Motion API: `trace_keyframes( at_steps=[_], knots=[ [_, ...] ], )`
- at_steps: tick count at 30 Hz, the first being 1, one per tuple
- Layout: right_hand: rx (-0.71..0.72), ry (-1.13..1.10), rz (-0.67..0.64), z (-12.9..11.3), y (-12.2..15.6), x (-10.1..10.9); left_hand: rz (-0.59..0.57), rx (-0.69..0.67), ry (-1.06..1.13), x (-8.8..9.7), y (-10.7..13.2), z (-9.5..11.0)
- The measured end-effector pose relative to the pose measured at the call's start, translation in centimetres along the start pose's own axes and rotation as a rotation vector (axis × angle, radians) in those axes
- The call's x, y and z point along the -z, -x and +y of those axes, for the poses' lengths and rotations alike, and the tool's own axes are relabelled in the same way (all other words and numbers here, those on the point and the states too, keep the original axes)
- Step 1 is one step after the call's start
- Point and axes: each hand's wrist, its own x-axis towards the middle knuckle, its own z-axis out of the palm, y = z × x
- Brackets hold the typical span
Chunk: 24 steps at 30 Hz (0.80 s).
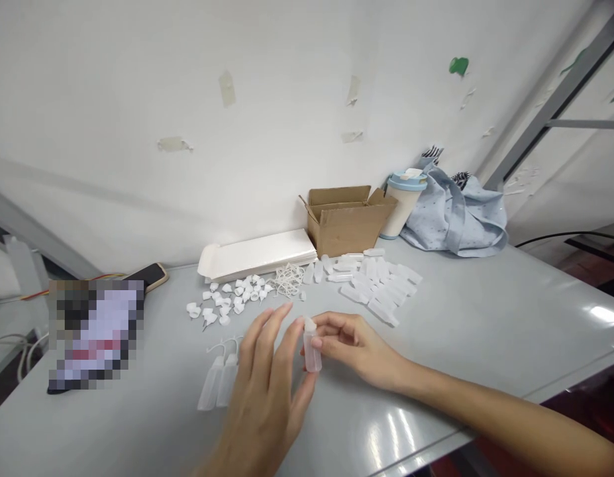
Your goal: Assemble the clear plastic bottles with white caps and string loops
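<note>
1. I take the open brown cardboard box as my landmark; it stands on the smooth grey table with its flaps raised.
2. Well in front of the box and a little to its left is the small translucent plastic bottle, roughly upright, with a white cap at its top.
3. My right hand holds that bottle between thumb and fingers, from the side.
4. My left hand is spread wide, its index fingertip close by the cap and its thumb near the bottle's base; I cannot tell whether either presses on it.
5. Farther left and forward of the box, I see two clear capped bottles with thin white loops, lying side by side, one partly hidden by my left hand.
6. Directly in front of the box lies a spread of loose translucent bottles.
7. Off the box's front left corner are a tangle of white strings and, beyond it, scattered white plastic caps.
8. Just left of the box lies a flat white stack; right of it stand a blue-lidded cream cup and a pale blue fabric bag.
</note>
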Motion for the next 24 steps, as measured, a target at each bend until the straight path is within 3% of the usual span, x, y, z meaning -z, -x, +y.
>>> trace_keyframes(
  at_steps=[3, 9, 15, 19, 24],
  knots=[
    [-0.055, -0.091, -0.04, -0.7, -0.1, 0.1, 0.002, -0.005, 0.063, 0.1, 0.1, -0.2],
    [-0.104, -0.145, -0.131, -0.9, -0.3, 0.2, -0.167, -0.061, 0.191, 0.0, 0.3, -1.0],
    [-0.122, -0.077, -0.208, 0.1, -0.4, 0.6, -0.303, -0.116, 0.179, 2.1, -0.5, -3.2],
    [-0.079, -0.011, -0.083, 0.3, -0.3, 0.7, -0.372, -0.132, 0.067, 3.8, -0.1, -5.5],
    [-0.081, 0.063, 0.049, -0.2, -0.7, 1.3, -0.445, -0.081, 0.028, 4.0, 1.8, -7.5]
  ],
)
